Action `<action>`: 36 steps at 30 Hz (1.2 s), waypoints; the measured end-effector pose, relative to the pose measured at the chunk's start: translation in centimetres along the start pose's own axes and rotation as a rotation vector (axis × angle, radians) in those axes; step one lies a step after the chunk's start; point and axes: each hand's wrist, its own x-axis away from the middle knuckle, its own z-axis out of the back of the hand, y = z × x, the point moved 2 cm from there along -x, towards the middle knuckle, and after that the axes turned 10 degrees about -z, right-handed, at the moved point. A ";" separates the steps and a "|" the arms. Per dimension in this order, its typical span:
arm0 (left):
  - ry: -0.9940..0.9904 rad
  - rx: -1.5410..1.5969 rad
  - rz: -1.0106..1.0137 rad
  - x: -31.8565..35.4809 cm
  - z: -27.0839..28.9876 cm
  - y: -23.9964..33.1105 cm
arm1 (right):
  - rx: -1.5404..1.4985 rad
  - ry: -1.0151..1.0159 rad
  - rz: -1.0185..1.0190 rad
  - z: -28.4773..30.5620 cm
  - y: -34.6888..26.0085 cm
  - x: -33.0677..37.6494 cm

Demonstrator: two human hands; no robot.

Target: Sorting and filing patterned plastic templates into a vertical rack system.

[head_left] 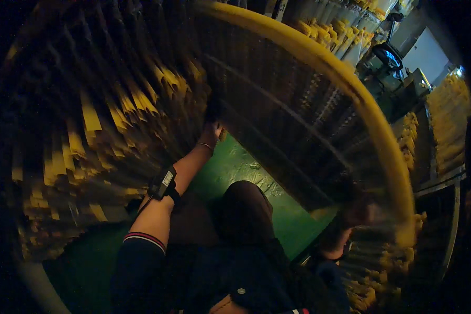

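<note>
My left hand (210, 132) reaches up and forward into a dense bank of dark rods with yellow tips (115, 120). Its fingers are buried among them, so its grip is hidden. A thin bracelet sits on that wrist and a black strapped device (164, 184) on the forearm. My right hand (360, 212) is blurred, low on the right. It is next to the thick yellow curved rim (371, 120) and more yellow-tipped rods (382, 261). What it holds is unclear.
A dark ribbed panel with metal bars (288, 115) curves between the two hands. A green floor (235, 167) shows below, with my dark-trousered knee (246, 209) over it. Racks of yellow-tipped pieces (447, 104) and a machine (390, 55) stand at the far right.
</note>
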 end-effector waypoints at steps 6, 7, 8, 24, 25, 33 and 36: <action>0.223 0.339 -0.089 2.0 -0.3 -0.1 | -0.010 0.034 0.127 -10.2 4.3 3.1; 0.245 0.410 -0.103 3.4 -0.2 -0.6 | -0.079 0.056 0.177 -13.0 2.8 2.4; 0.262 0.455 -0.146 2.9 0.4 -0.3 | -0.143 0.076 0.206 -14.9 1.5 1.2; -0.022 -1.752 -0.001 2.8 -7.6 0.7 | 0.222 -0.610 -0.257 -26.5 1.0 0.9; -0.194 -2.406 -0.419 1.5 -2.8 1.8 | 0.254 -0.578 -0.257 -26.0 2.5 0.1; -0.058 -0.394 -0.197 3.5 -1.6 1.1 | 0.086 -0.649 -0.282 -25.3 2.7 0.6; -0.242 -0.351 -0.210 4.1 0.4 0.7 | -0.323 -0.476 -0.265 -19.4 3.3 2.1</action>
